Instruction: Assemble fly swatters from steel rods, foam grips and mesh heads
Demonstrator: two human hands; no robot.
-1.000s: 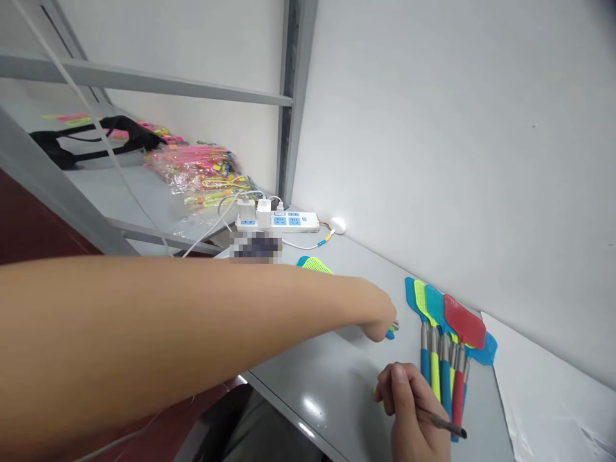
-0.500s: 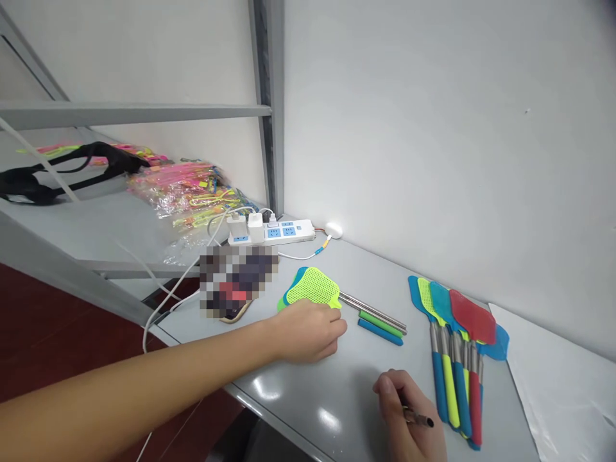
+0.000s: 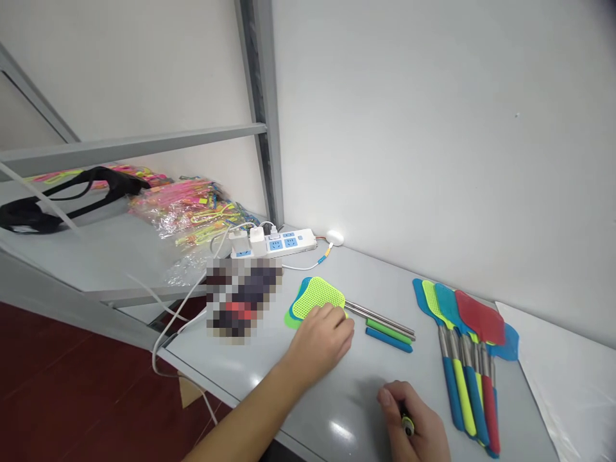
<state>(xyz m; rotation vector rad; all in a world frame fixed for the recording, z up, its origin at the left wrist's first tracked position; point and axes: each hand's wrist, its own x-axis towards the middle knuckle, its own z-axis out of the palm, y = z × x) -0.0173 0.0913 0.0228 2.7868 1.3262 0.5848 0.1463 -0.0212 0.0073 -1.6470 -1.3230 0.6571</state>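
Observation:
My left hand (image 3: 321,341) lies over the lower right edge of a yellow-green fly swatter head (image 3: 315,297). Its fingers are curled, and their tips are hidden. Blue and green swatter heads show partly beneath that head. Metal rods (image 3: 380,317) run right from the heads. Beside them lie a green handle sleeve (image 3: 389,330) and a blue handle sleeve (image 3: 389,340). Nearer to me, my right hand (image 3: 414,420) is closed around a slim dark rod (image 3: 407,425), whose visible end has a yellow-green ring. Most of this rod is hidden in the fist.
Several fly swatters with handles (image 3: 464,359) lie stacked on the right. A white sheet (image 3: 553,378) is beyond them. At the back stands a power strip (image 3: 291,242) with cables. A blurred-out phone-like item (image 3: 245,301) and a metal shelf (image 3: 144,144) with bagged colourful goods (image 3: 178,205) are left.
The view has shifted slightly. My left hand has moved up onto the yellow-green head's edge. The rod in my right hand has turned, and its end now shows a yellow-green ring.

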